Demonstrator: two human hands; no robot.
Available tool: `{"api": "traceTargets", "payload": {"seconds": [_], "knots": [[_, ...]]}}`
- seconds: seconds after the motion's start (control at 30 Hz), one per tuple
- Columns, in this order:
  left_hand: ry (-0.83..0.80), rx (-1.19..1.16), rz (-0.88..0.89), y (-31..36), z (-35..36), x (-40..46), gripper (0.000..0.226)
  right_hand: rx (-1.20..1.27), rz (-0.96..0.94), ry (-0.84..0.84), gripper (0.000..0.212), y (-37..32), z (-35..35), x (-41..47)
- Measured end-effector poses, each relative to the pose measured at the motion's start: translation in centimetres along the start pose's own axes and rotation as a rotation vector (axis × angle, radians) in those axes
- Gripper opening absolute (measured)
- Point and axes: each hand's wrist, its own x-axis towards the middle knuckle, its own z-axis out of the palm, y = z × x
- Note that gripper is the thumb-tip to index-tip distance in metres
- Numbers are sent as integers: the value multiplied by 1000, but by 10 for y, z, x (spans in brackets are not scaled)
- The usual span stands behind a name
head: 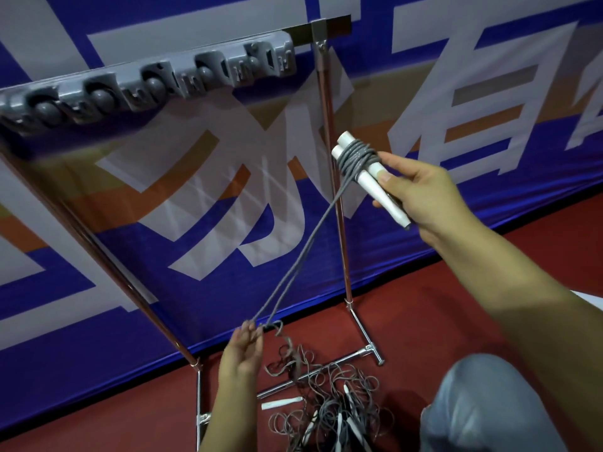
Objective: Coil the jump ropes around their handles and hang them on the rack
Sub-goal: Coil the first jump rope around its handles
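The right hand (421, 197) is gripping a pair of white handles (368, 177) held side by side, with the thumb pressing on top of them and the fingers curling beneath. Several turns of grey rope (357, 156) are sitting wound around the handles just beyond the thumb. From that coil two strands are running down and away toward the left hand (243, 350), which is sitting lower and well apart from the right. The left hand is pinching the strands at its fingertips, where the rope is making a small loop; the rest of its fingers are lying fairly straight. Below the left hand the loose rope is trailing down into a tangled pile of jump ropes (329, 399) on the red floor (440, 288), between the two forearms, with a few more white handles showing in it. Above and beyond both hands a metal rack (329, 102) is standing, carrying a grey hook rail (146, 83) along its top bar. Behind the rack a blue banner (195, 288) is hanging. A knee in grey fabric (489, 402) is showing under the right forearm.
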Motion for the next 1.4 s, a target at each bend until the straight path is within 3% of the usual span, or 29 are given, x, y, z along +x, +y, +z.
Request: {"api": "traceTargets", "payload": {"seconds": [0.07,0.13,0.2,0.33,0.43,0.47,0.53,0.57,0.7,0.8,0.83,0.87,0.97,1.07,1.1,1.2,1.27,1.33,1.4], "knots": [[117,100,-15,-5,-6,0,29,10,16,0,34,5,0,-3],[198,594,138,-16,-10,-2,15,20,32,19,34,8,1,-6],[236,1108,314,-27,-18,1,19,6,14,36,35,6,0,-4],[271,1409,351,-26,-35,11,26,-42,-37,21,34,-5,-5,3],[265,1306,190,-23,-30,16,21,-47,-25,-10,33,-3,3,2],[255,1134,68,-19,-27,18,21,-41,-16,-20,33,-2,5,1],[246,494,-315,-15,-23,21,28,-30,-15,-24,32,-4,6,3],[250,226,-394,-12,-25,28,27,-31,-28,-24,32,-6,5,5],[207,-273,-336,-5,-25,36,23,-50,-60,-48,30,-7,0,5],[150,-403,-299,-8,-27,40,38,-31,-37,-65,30,-2,4,1],[97,-294,-247,-11,-26,41,45,-26,-26,-63,30,-1,6,1],[67,-33,-170,-15,-26,42,57,-19,-23,-60,31,-2,6,1],[72,977,144,-37,-39,35,103,10,-52,-52,29,-12,6,6],[93,1724,345,-54,-67,26,120,40,-88,-75,26,-25,5,12],[68,1836,341,-58,-71,22,121,37,-96,-92,26,-27,6,12],[-42,1939,114,-62,-64,31,123,-1,-109,-114,27,-25,10,10],[-234,1984,16,-57,-45,30,84,-66,-122,-144,29,-22,13,7],[-298,1805,-15,-48,-30,24,34,-196,-140,-194,33,-18,12,3],[-313,1612,16,-32,-15,16,30,-342,-169,-255,36,-13,10,-2]]}}
